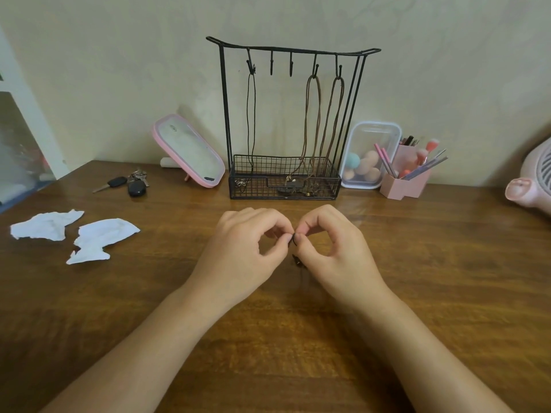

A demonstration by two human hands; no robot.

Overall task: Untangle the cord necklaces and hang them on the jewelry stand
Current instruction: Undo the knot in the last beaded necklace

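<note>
A black wire jewelry stand [226,114] stands against the wall, with a mesh basket at its base. A black cord necklace [252,120] hangs from its left hook. Two brown cord necklaces [313,120] hang from the two right hooks, their ends in the basket. The two middle hooks are bare. In front of the stand, above the table, my left hand [247,248] and my right hand [337,248] meet fingertip to fingertip. Both pinch a small dark cord [295,240]. A short piece of the cord shows below the fingers; the rest is hidden.
Two pieces of torn white paper [74,232] lie at the left. Keys [131,183] and a pink mirror [190,150] sit left of the stand. A clear box of sponges [369,156], a pink brush holder [408,177] and a pink fan [533,183] are at the right.
</note>
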